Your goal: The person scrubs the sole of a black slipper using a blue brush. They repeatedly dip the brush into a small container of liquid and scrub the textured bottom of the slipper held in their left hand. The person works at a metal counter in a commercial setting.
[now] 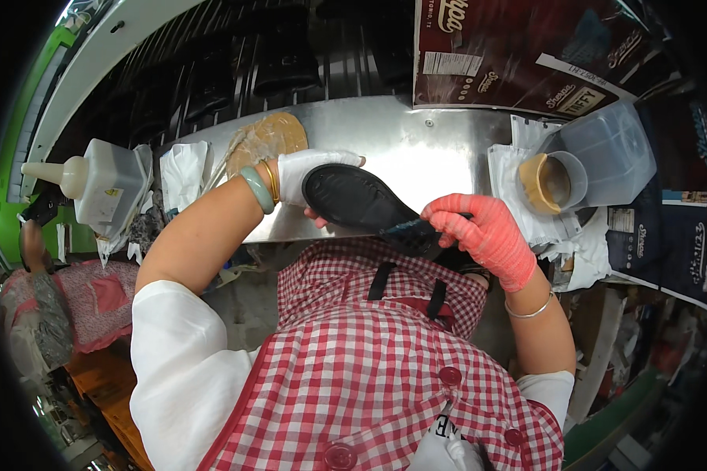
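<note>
In my left hand (297, 177), which wears a white glove with bare fingertips, is a black shoe sole (349, 196). The sole is tilted above the near edge of the metal worktable, its wider end toward the left. My right hand (483, 235), in a coral-red knitted glove, is closed at the sole's narrower right end. Its fingers pinch a thin dark tool (407, 228) with a bluish end that lies against the sole; the tool's exact kind cannot be made out. The left fingers beneath the sole are mostly hidden.
Behind the metal worktable (416, 141), a rack (204, 86) carries several black pieces. A round tan disc (287, 133) and a white squeeze bottle (106, 184) stand left. At right are a clear plastic container (617, 149), a tan-rimmed cup (542, 184) and dark red cardboard (487, 71).
</note>
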A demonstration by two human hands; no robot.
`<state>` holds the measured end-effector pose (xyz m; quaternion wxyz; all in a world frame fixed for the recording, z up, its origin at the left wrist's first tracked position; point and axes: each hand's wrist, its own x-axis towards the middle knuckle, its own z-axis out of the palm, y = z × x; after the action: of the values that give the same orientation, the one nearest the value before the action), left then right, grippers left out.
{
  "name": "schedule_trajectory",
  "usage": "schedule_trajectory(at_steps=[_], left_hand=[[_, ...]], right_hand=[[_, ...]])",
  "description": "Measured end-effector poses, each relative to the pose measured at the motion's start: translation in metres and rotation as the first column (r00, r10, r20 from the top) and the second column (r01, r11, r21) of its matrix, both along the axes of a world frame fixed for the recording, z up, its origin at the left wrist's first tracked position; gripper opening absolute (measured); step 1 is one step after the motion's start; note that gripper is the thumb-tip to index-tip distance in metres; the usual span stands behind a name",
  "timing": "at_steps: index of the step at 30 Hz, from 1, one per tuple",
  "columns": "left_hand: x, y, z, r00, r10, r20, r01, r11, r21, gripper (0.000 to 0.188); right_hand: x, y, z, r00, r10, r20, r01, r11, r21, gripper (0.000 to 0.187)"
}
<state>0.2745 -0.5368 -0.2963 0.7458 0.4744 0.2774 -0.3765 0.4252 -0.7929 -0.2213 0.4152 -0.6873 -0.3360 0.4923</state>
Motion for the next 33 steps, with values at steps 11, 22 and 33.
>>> schedule_trajectory(at_steps=[11, 22, 33], left_hand=[[-0.008, -0.035, 0.003, 0.983, 0.149, 0.11, -0.139, 0.986, -0.09, 0.061], [-0.047, -0.062, 0.038, 0.836, 0.498, 0.23, -0.397, 0.839, -0.371, 0.058], [-0.035, -0.071, 0.044, 0.178, -0.487, 0.855, -0.948, 0.149, 0.282, 0.102]], right_hand=[[-0.031, 0.004, -0.002, 0.95, 0.01, 0.312, -0.227, 0.709, 0.668, 0.026], [-0.034, -0.04, 0.036, 0.964, -0.149, 0.219, -0.063, 0.674, 0.736, 0.025], [-0.024, -0.035, 0.022, 0.551, -0.502, -0.666, 0.832, 0.264, 0.488, 0.024]])
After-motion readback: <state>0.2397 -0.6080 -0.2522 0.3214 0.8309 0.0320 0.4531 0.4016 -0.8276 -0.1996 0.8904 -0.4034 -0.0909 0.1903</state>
